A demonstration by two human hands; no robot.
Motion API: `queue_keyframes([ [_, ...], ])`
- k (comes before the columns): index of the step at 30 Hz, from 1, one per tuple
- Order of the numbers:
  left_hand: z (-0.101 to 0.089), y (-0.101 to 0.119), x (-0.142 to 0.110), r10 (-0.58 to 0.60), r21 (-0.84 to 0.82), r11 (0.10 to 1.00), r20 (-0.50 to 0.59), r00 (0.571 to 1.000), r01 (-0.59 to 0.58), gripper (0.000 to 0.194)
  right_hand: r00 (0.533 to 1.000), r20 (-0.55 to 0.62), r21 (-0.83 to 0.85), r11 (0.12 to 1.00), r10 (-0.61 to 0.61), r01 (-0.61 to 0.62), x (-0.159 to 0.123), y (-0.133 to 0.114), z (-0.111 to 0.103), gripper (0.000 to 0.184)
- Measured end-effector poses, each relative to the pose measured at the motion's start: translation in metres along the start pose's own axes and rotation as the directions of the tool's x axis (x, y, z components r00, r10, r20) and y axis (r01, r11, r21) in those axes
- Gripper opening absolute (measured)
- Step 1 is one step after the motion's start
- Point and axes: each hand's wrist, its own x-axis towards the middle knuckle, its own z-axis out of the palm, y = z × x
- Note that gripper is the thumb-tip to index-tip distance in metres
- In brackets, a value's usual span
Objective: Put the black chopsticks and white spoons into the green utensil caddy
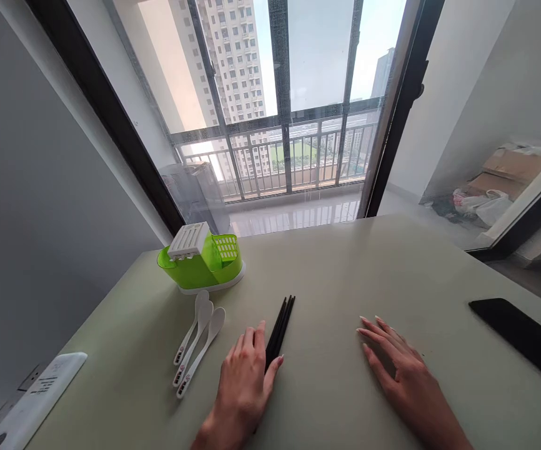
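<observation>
My left hand (245,378) lies over the lower part of a bundle of black chopsticks (280,325). Its thumb is on their right side and its fingers are on their left, apart and not visibly closed round them. The chopsticks' thin tips point away from me. Flat on the tabletop (327,387), fingers spread, rests my right hand (399,362) with nothing in it. Three white spoons (205,340) lie side by side left of my left hand, bowls pointing away. Behind them stands a green utensil holder (195,269) with a white slotted part (189,240) and a white base.
A black flat object (523,334) lies at the right edge of the table. At the left edge is a white power strip (40,400). Beyond the table are a dark-framed glass door (280,62) and a balcony. Cardboard boxes and bags (509,172) sit at the far right.
</observation>
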Motion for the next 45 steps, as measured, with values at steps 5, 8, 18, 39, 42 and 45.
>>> queue_keyframes([
  [5,0.007,-0.039,-0.004,0.041,-0.093,0.993,-0.263,0.964,-0.068,0.038,1.0,0.018,0.007,1.0,0.015,-0.015,-0.001,0.0,-0.002,0.037],
  [8,0.015,-0.071,-0.008,0.024,-0.102,0.992,-0.404,0.915,-0.071,0.034,1.0,0.02,0.013,1.0,0.019,-0.019,-0.001,0.0,-0.002,0.037],
  [18,0.036,-0.15,-0.021,-0.119,-0.072,0.993,-0.485,0.866,0.096,0.065,0.999,0.022,0.02,0.999,0.025,-0.025,-0.002,0.001,0.0,0.038],
  [39,0.059,-0.173,-0.018,-0.135,-0.089,0.99,-0.439,0.888,0.106,0.064,1.0,0.023,0.009,1.0,0.011,-0.012,-0.002,0.0,-0.001,0.038],
  [42,0.06,-0.174,-0.017,-0.131,-0.094,0.991,-0.441,0.888,0.099,0.063,1.0,0.021,0.013,1.0,0.008,-0.008,-0.002,0.001,0.0,0.038],
  [45,0.058,-0.173,-0.017,-0.124,-0.098,0.991,-0.438,0.89,0.09,0.062,0.999,0.026,0.018,1.0,0.02,-0.02,-0.002,0.001,0.0,0.039],
])
